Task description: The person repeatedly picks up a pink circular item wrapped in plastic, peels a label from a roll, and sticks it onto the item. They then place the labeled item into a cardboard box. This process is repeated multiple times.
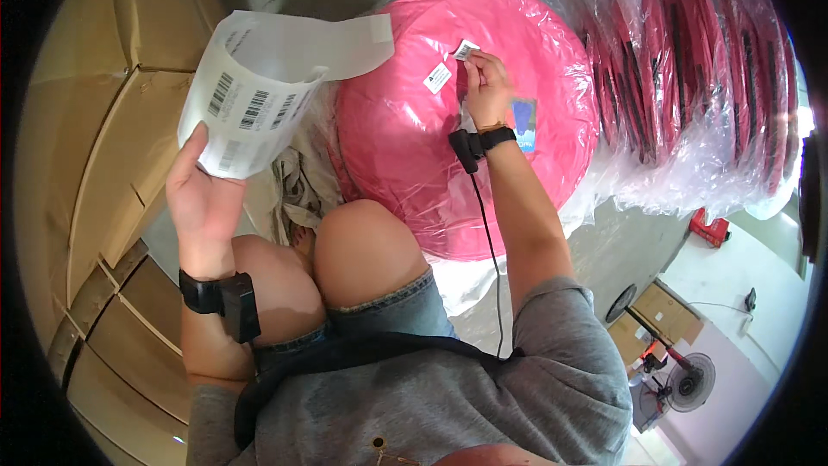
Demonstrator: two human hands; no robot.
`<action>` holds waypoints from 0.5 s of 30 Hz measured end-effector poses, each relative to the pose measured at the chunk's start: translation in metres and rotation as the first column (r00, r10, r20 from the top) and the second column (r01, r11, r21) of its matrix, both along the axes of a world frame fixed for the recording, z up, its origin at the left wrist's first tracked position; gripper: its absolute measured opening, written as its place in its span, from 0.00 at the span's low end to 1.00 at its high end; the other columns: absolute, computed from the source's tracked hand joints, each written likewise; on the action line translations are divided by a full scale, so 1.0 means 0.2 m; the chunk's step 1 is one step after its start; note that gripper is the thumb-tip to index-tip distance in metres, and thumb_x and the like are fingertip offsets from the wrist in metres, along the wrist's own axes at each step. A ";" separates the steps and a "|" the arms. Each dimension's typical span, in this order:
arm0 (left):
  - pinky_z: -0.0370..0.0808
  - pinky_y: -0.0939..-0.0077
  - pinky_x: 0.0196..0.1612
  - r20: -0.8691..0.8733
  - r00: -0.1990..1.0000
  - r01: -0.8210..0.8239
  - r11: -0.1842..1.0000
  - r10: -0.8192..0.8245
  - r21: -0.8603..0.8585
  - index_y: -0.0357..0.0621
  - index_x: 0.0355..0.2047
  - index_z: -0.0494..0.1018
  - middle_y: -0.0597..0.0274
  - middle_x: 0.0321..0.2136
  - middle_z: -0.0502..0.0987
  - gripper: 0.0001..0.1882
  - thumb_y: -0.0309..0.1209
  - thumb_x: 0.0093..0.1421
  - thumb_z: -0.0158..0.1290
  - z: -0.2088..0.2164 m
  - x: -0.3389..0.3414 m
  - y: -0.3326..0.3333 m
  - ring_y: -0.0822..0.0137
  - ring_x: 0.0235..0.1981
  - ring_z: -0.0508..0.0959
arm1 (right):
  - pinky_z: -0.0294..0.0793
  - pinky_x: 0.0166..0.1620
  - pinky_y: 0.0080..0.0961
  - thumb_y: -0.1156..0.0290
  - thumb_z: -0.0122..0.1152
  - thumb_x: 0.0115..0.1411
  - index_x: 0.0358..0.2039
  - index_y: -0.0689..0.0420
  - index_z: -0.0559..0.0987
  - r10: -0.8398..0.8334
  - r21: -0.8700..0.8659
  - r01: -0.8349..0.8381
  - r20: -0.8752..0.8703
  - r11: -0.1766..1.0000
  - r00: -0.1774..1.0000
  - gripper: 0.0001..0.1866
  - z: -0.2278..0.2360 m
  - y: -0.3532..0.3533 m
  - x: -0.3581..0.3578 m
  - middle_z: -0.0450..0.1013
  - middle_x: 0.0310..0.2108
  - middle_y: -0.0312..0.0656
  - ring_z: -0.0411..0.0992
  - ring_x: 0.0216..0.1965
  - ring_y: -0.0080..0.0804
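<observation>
My left hand (204, 194) is closed on a curled strip of white barcode labels (259, 116), the thumb lying on its front. The strip's loose end bends over toward a round pink item in clear plastic wrap (397, 181). Over that wrap, the fingertips of my right hand (489, 91) pinch a small white barcode label (466, 50). Whether this label is stuck down cannot be told. A second white label (437, 78) lies beside it on the pink surface. Close to my right wrist, partly covered by it, is a blue printed card (523, 125).
Several more pink items in plastic (681, 69) stand packed on edge at the right. Brown cardboard boxes (103, 164) line the left side. A standing fan (690, 380) and cardboard cartons (660, 315) are at the lower right. A black cable (489, 233) hangs from my right wrist.
</observation>
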State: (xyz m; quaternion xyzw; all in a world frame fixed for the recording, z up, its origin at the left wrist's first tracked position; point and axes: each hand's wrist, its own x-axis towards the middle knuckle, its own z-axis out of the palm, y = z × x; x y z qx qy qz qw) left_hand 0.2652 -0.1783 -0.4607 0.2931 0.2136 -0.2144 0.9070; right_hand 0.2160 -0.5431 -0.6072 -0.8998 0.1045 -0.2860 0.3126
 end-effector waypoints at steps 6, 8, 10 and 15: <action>0.60 0.62 0.54 0.026 1.000 -0.005 1.000 0.006 -0.014 0.35 0.51 0.59 0.55 0.50 0.65 0.21 0.28 0.57 0.43 0.01 -0.02 0.01 0.61 0.51 0.65 | 0.71 0.38 0.27 0.76 0.56 0.50 0.27 0.60 0.75 0.023 -0.066 -0.024 -0.012 0.998 1.000 0.03 -0.01 -0.01 -0.01 0.71 0.33 0.44 0.71 0.36 0.39; 0.61 0.62 0.54 0.031 1.000 -0.004 1.000 0.004 -0.014 0.34 0.51 0.59 0.55 0.50 0.65 0.21 0.28 0.57 0.43 0.01 -0.02 0.01 0.61 0.51 0.65 | 0.71 0.38 0.27 0.76 0.56 0.50 0.27 0.60 0.75 0.038 -0.080 -0.039 -0.016 0.996 0.999 0.03 -0.03 -0.02 -0.02 0.71 0.33 0.44 0.71 0.36 0.39; 0.61 0.62 0.53 0.031 0.999 -0.016 1.000 0.016 0.002 0.34 0.51 0.59 0.55 0.50 0.65 0.21 0.28 0.57 0.43 0.01 -0.03 0.01 0.61 0.51 0.65 | 0.71 0.38 0.27 0.75 0.56 0.50 0.26 0.60 0.75 0.050 -0.082 -0.051 -0.017 0.995 0.999 0.03 -0.05 -0.03 -0.02 0.72 0.33 0.43 0.71 0.35 0.39; 0.61 0.62 0.53 0.048 0.999 -0.020 0.999 0.018 0.030 0.35 0.51 0.59 0.55 0.50 0.65 0.21 0.28 0.57 0.43 0.01 -0.03 0.01 0.61 0.51 0.65 | 0.71 0.38 0.26 0.75 0.56 0.50 0.27 0.59 0.76 0.069 -0.123 -0.075 -0.055 0.989 0.996 0.03 -0.09 -0.03 -0.04 0.72 0.33 0.42 0.71 0.35 0.38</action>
